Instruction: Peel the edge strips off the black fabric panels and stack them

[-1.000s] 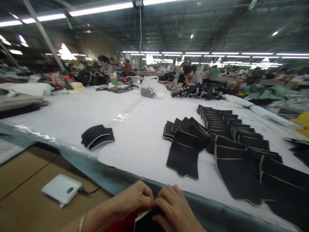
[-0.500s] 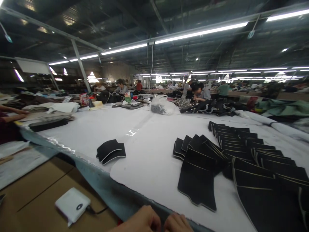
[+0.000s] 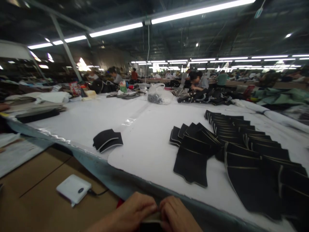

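Note:
At the bottom edge, my left hand (image 3: 135,211) and my right hand (image 3: 177,216) are pressed together, both pinching a black fabric piece with a pale edge (image 3: 151,224); only a sliver of it shows between the fingers. Just beyond them runs the grey-blue front edge of the white work table (image 3: 145,141). On the table to the right lie several overlapping black pieces with cream trim (image 3: 231,145). A small pair of black pieces (image 3: 107,140) sits alone further left.
A white box with a cable (image 3: 73,189) rests on brown cardboard at lower left. A clear bag (image 3: 158,93) and dark piles stand at the table's far end. Other people sit working in the background. Rolled white cloth (image 3: 270,114) lies at right.
The camera tipped up and then partly back down; my hands sank to the frame's bottom edge and have come up a little. They stay closed together on the black piece.

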{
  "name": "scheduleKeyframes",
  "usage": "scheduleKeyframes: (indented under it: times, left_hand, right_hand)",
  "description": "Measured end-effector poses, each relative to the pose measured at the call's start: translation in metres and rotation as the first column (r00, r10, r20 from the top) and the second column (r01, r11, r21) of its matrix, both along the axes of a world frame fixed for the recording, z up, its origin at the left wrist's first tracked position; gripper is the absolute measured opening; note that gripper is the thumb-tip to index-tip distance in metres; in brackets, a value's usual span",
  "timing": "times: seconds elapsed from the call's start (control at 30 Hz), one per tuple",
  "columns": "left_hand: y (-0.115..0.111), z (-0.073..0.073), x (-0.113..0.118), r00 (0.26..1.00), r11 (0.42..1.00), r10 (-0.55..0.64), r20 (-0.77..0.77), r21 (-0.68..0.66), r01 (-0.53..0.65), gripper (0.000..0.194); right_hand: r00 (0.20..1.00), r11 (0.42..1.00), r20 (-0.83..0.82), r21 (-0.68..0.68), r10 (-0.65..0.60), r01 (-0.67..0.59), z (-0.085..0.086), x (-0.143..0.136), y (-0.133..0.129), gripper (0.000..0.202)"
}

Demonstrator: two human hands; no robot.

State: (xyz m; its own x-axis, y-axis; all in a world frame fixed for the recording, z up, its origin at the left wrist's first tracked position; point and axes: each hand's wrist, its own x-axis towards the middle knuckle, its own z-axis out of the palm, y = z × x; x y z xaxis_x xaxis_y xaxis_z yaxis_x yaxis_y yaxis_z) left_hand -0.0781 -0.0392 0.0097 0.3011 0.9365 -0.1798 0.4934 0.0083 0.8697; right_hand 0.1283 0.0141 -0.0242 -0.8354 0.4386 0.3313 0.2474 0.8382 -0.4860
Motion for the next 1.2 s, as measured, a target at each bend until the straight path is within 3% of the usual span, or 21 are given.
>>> scheduleKeyframes:
  times: [0.07, 0.17, 0.27, 0.43, 0.67, 0.87, 1.0, 1.2]
  left_hand:
    - [-0.010, 0.009, -0.002, 0.999, 1.000, -0.011, -0.044, -0.019, 0.010, 0.031]
    - [-0.017, 0.010, -0.007, 0.982, 0.998, -0.053, -0.180, -0.033, 0.048, 0.016]
    - [-0.021, 0.001, -0.006, 0.965, 0.997, -0.069, -0.253, 0.014, 0.075, 0.019]
    - [-0.020, -0.007, -0.003, 0.973, 0.998, -0.047, -0.227, 0.037, 0.057, 0.018]
    - [-0.018, -0.002, -0.002, 0.980, 0.997, -0.072, -0.186, 0.012, 0.075, 0.021]
    - [-0.019, -0.001, 0.003, 0.958, 0.994, -0.105, -0.267, 0.010, 0.111, 0.023]
    - [-0.018, -0.006, 0.009, 0.920, 0.988, -0.100, -0.378, 0.071, 0.136, 0.021]
    - [-0.015, -0.022, 0.021, 0.908, 0.983, -0.071, -0.412, 0.125, 0.133, 0.023]
  right_hand:
    - [0.997, 0.991, 0.074, -0.128, -0.027, 0.036, 0.011, 0.003, -0.005, 0.008]
    - [0.987, 0.966, 0.160, -0.250, -0.031, 0.071, 0.025, 0.004, -0.009, 0.005]
    - [0.984, 0.954, 0.179, -0.293, -0.013, 0.066, 0.028, 0.004, -0.009, 0.006]
    - [0.985, 0.950, 0.173, -0.309, 0.007, 0.048, 0.025, 0.003, -0.007, 0.007]
    - [0.977, 0.971, 0.213, -0.233, 0.002, 0.049, 0.025, 0.001, -0.008, 0.009]
    - [0.981, 0.991, 0.194, -0.132, 0.015, 0.010, 0.006, 0.000, -0.010, 0.012]
    - [0.983, 0.999, 0.185, -0.036, 0.003, 0.003, -0.001, -0.002, -0.011, 0.012]
    - [0.982, 0.996, 0.182, 0.089, -0.042, 0.026, -0.003, -0.005, -0.014, 0.012]
